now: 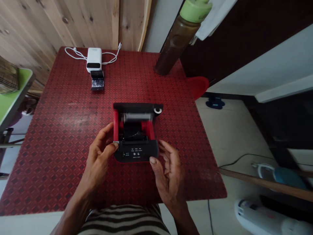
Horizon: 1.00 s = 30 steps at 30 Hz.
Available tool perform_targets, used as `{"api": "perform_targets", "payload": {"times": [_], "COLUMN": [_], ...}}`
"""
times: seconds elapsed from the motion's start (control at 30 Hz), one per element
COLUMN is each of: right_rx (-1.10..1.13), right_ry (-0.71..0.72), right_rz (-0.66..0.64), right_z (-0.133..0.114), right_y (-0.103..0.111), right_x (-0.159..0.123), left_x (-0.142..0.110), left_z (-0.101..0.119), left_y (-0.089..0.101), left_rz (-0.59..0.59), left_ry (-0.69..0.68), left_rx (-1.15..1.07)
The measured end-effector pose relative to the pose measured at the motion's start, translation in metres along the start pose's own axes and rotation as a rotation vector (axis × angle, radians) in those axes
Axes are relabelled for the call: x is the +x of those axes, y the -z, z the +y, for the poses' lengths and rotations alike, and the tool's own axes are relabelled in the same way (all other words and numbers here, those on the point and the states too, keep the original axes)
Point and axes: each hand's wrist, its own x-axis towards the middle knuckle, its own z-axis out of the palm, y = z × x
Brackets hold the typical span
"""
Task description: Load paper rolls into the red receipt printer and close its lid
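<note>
A small black and red printer [136, 130] sits with its lid open on the red patterned tablecloth [61, 130], showing a grey roller and red inner parts. My left hand [100, 153] rests against the printer's left front corner, thumb on the edge and fingers apart. My right hand [168, 168] is at the right front corner, thumb touching the black front panel, fingers loosely curled and holding nothing.
At the far side lie a white power bank [94, 59] with a white cable [73, 52] and a small black device [97, 80]. A tall brown bottle with a green cap [179, 36] stands at the far right. A green table [12, 94] is at the left.
</note>
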Motion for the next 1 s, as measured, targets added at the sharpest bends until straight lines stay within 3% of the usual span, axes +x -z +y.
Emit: {"api": "perform_targets", "payload": {"times": [0.2,0.33,0.43,0.57,0.67,0.87,1.0], "right_rx": [-0.044,-0.202,-0.33,-0.618,-0.774,-0.797,-0.848], "right_ry": [0.084,0.429,0.617,0.545,0.465,0.495,0.57], "right_rz": [-0.008,-0.003,-0.185,-0.561,-0.72,-0.761,-0.653], "right_z": [-0.013,-0.037,-0.058,-0.083,-0.096,-0.095,-0.097], "right_y": [0.014,0.024,0.013,-0.017,-0.034,-0.044,-0.038], "right_x": [0.013,0.05,0.089,0.128,0.14,0.146,0.137], "left_x": [0.0,-0.001,0.0,0.001,0.002,0.006,0.008], "left_z": [-0.001,-0.002,-0.001,0.001,0.002,0.001,0.0], "left_y": [0.003,0.005,0.007,0.009,0.011,0.013,0.014], "left_rz": [-0.024,-0.05,-0.071,-0.091,-0.113,-0.143,-0.153], "left_ry": [-0.028,-0.022,-0.036,-0.045,-0.04,-0.024,-0.032], "left_rx": [0.058,0.06,0.067,0.087,0.072,0.045,0.053]}}
